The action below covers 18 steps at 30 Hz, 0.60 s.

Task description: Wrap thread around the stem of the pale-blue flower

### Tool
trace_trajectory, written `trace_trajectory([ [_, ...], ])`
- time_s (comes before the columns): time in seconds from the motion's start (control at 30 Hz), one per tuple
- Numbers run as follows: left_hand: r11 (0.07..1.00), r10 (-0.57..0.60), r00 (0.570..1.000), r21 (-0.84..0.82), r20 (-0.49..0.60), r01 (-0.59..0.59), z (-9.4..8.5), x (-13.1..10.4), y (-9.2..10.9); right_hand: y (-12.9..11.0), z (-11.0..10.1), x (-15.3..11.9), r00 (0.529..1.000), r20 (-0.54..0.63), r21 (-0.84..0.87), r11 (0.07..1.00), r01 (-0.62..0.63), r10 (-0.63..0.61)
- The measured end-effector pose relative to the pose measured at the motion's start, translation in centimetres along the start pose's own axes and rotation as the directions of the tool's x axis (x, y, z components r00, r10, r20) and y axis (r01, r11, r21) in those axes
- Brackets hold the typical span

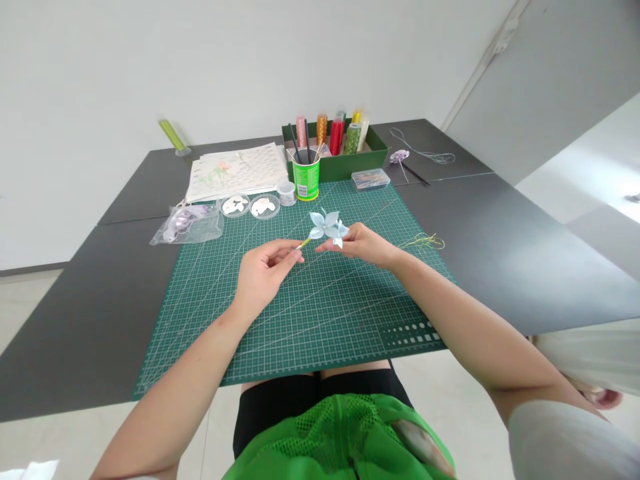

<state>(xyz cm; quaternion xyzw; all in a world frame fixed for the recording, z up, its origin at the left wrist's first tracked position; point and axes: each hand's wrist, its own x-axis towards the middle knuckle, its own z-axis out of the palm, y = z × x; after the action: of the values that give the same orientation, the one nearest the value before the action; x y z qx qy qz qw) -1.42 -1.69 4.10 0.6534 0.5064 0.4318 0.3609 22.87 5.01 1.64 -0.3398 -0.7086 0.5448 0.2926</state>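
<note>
In the head view, my left hand point(267, 270) pinches the thin yellow-green wrapped stem point(305, 243) of a pale blue artificial flower point(324, 225) between thumb and fingers. The flower has pointed petals, and a smaller blue blossom hangs at its right side. My right hand point(363, 243) is at that smaller blossom, its fingers closed about the edge of the petals; the exact grip is partly hidden. Both hands are above the green cutting mat point(300, 320).
Behind the hands stand a green can point(306, 181) with sticks and a green box point(333, 170) of thread spools. Dishes point(265, 207) of white petals, a plastic bag point(193, 227) and paper sheets point(250, 170) lie left. Loose yellow-green thread point(425, 241) and a purple flower point(399, 156) lie right.
</note>
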Motion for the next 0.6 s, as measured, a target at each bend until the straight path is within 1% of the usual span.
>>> trace_trajectory([
  [0.07,0.998,-0.024,1.000,-0.061,-0.012,0.023,-0.1,0.2,-0.2,0.1,-0.6,0.1,0.995,-0.094,0.199,0.980,-0.022,0.041],
  [0.1,0.996,-0.033,0.999,-0.088,-0.017,0.031,-0.1,0.3,-0.3,0.2,-1.0,0.1,0.986,-0.151,0.258,0.966,-0.026,0.066],
  [0.13,0.993,-0.039,0.999,-0.111,-0.020,0.037,-0.2,0.4,-0.3,0.4,-1.5,0.2,0.973,-0.212,0.254,0.966,-0.037,0.093],
  [0.17,0.991,-0.047,0.999,-0.128,-0.020,0.044,-0.2,0.4,-0.4,0.6,-1.9,0.2,0.951,-0.285,0.184,0.980,-0.071,0.122],
  [0.2,0.989,-0.056,0.998,-0.138,-0.017,0.053,-0.1,0.4,-0.5,0.8,-2.3,0.2,0.915,-0.381,0.056,0.991,-0.123,0.135],
  [0.23,0.987,-0.065,0.998,-0.145,-0.013,0.062,-0.1,0.5,-0.5,1.0,-2.5,0.3,0.868,-0.484,-0.107,0.976,-0.188,0.114],
  [0.27,0.986,-0.073,0.997,-0.151,-0.009,0.071,-0.1,0.5,-0.5,1.1,-2.5,0.3,0.817,-0.574,-0.272,0.929,-0.251,0.052],
  [0.3,0.985,-0.080,0.997,-0.156,-0.006,0.079,-0.1,0.5,-0.5,1.2,-2.3,0.3,0.779,-0.626,-0.407,0.866,-0.291,-0.033],
  [0.33,0.983,-0.087,0.996,-0.163,-0.003,0.085,0.0,0.5,-0.4,1.2,-1.9,0.4,0.764,-0.634,-0.501,0.816,-0.289,-0.119],
  [0.37,0.981,-0.091,0.996,-0.170,0.000,0.090,0.0,0.5,-0.4,1.1,-1.4,0.4,0.776,-0.603,-0.553,0.797,-0.242,-0.183],
  [0.4,0.980,-0.094,0.996,-0.178,0.001,0.093,0.0,0.5,-0.4,1.0,-0.6,0.4,0.813,-0.540,-0.562,0.812,-0.158,-0.216],
  [0.43,0.978,-0.098,0.995,-0.183,0.000,0.096,0.0,0.5,-0.4,0.8,0.3,0.4,0.862,-0.452,-0.531,0.845,-0.053,-0.230],
  [0.47,0.978,-0.101,0.995,-0.184,0.001,0.099,0.0,0.5,-0.4,0.6,1.3,0.3,0.907,-0.350,-0.466,0.884,0.049,-0.235],
  [0.5,0.978,-0.103,0.995,-0.181,-0.001,0.101,0.1,0.5,-0.4,0.3,2.3,0.3,0.943,-0.247,-0.374,0.919,0.121,-0.225],
  [0.53,0.979,-0.102,0.995,-0.176,-0.004,0.100,0.1,0.5,-0.5,0.1,3.2,0.1,0.964,-0.161,-0.277,0.947,0.162,-0.212],
  [0.57,0.981,-0.100,0.995,-0.170,-0.009,0.097,0.1,0.5,-0.6,-0.1,4.0,0.0,0.976,-0.089,-0.195,0.964,0.181,-0.201],
  [0.6,0.982,-0.097,0.995,-0.165,-0.016,0.093,0.1,0.5,-0.6,-0.3,4.7,-0.2,0.980,-0.046,-0.148,0.971,0.186,-0.194],
])
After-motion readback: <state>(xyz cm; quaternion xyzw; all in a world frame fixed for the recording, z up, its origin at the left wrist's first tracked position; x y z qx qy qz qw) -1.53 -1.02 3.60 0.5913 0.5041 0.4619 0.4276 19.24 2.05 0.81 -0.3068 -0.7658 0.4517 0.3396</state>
